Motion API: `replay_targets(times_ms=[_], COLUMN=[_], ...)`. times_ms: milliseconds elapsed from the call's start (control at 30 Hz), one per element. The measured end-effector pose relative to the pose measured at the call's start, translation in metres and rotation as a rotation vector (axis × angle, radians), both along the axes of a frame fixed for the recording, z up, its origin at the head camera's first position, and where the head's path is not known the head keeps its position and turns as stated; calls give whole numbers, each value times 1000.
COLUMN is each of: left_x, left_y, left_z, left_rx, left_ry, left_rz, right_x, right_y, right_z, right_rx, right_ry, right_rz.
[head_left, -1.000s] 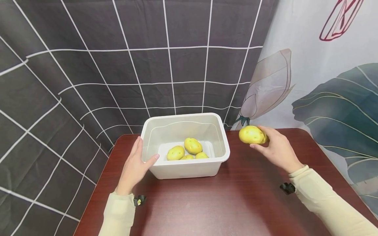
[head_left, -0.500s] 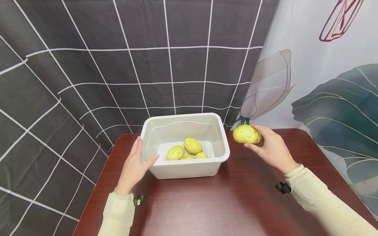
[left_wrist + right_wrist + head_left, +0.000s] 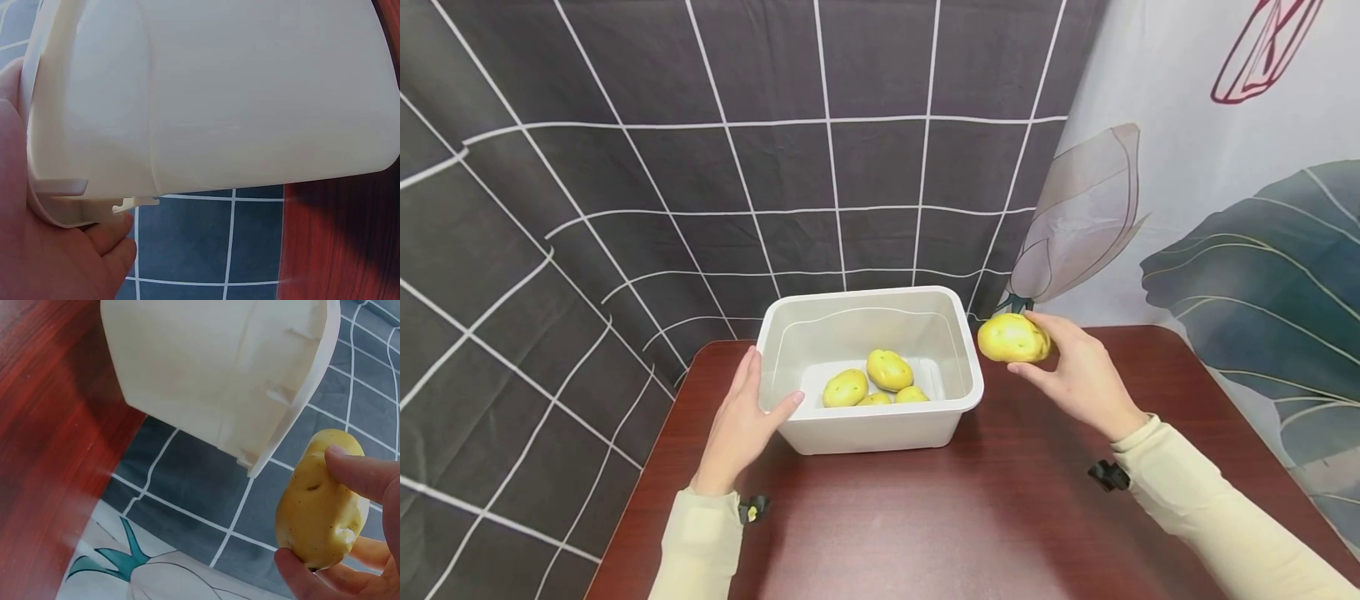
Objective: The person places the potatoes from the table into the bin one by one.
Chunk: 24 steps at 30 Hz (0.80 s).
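Note:
A yellow potato (image 3: 1009,337) is pinched between the thumb and fingers of my right hand (image 3: 1078,371), just right of the bin's rim. The right wrist view shows the same potato (image 3: 322,500) apart from the bin's outer wall (image 3: 187,369). My left hand (image 3: 737,425) rests on the left rim of the off-white plastic bin (image 3: 872,429), thumb over the front corner and fingers straight along the side. Up close in the left wrist view, the palm (image 3: 56,262) lies against the bin's rim (image 3: 44,125). Several yellow potatoes (image 3: 890,370) lie on the bin's floor, the nearest partly hidden by the front wall.
The bin stands toward the back of a reddish-brown wooden table (image 3: 880,525). A dark grid-patterned cloth (image 3: 880,167) hangs behind and to the left. On the right hangs a pale cloth (image 3: 1195,208) with flower and leaf prints.
My right hand has moved left with the potato, bringing it closer to the bin's right rim. The left hand, the bin and the potatoes inside have stayed put.

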<state>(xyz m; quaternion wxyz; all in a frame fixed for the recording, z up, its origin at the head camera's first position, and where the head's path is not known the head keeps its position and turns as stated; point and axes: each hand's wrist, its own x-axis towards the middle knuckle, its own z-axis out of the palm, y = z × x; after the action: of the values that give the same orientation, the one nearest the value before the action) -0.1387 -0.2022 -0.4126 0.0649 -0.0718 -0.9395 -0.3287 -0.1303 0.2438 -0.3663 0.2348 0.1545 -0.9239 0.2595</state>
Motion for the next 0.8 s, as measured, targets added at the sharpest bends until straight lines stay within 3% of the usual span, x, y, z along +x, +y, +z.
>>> replay_targets(times_ms=[800], left_x=[-1], left_y=[0], left_z=[-2], left_rx=[2], left_ry=[8], left_rz=[3], right_x=[-3], right_y=[-23], right_z=[0], right_rx=[-42], right_ry=[47], right_rz=[61])
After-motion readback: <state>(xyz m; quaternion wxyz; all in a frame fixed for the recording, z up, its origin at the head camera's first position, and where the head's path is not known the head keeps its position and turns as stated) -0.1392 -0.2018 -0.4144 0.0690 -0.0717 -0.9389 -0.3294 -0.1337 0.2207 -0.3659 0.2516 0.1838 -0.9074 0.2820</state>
